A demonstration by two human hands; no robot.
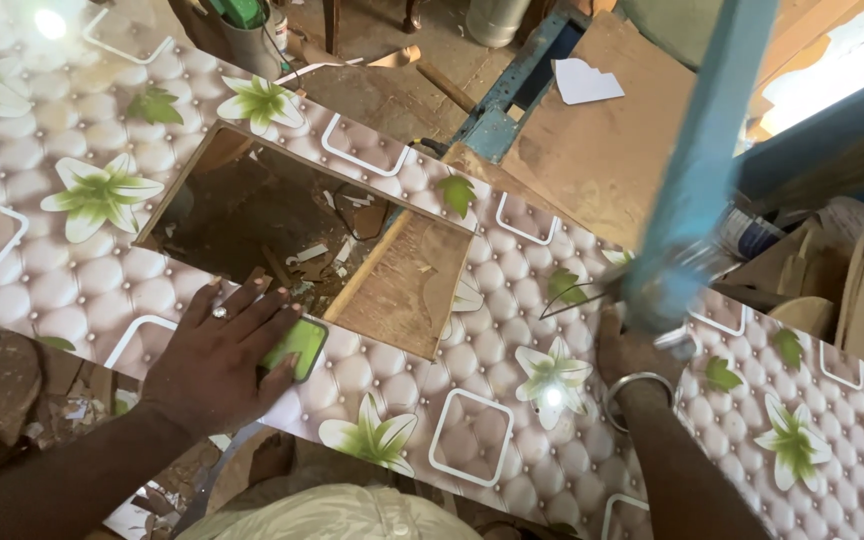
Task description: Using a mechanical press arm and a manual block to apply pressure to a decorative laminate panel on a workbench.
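Observation:
A glossy laminated panel (pixel 512 300) printed with quilted squares and green flowers lies in front of me, with a rectangular cut-out (pixel 282 225) through it. My left hand (pixel 222 355), wearing a ring, presses flat on the panel at the near edge of the cut-out, fingers spread. My right hand (pixel 632 345), with a metal bangle on the wrist, grips the lower end of a long blue tool (pixel 697 160) that stands on the panel and rises up and to the right, blurred. The tool's tip is hidden by blur.
Through the cut-out show a wooden offcut (pixel 407 290) and scraps on the dirt floor. Behind the panel lie a brown board (pixel 602 150) with a white scrap, a blue metal frame (pixel 512 90), a metal can (pixel 252 40) and cardboard pieces (pixel 852 270) at right.

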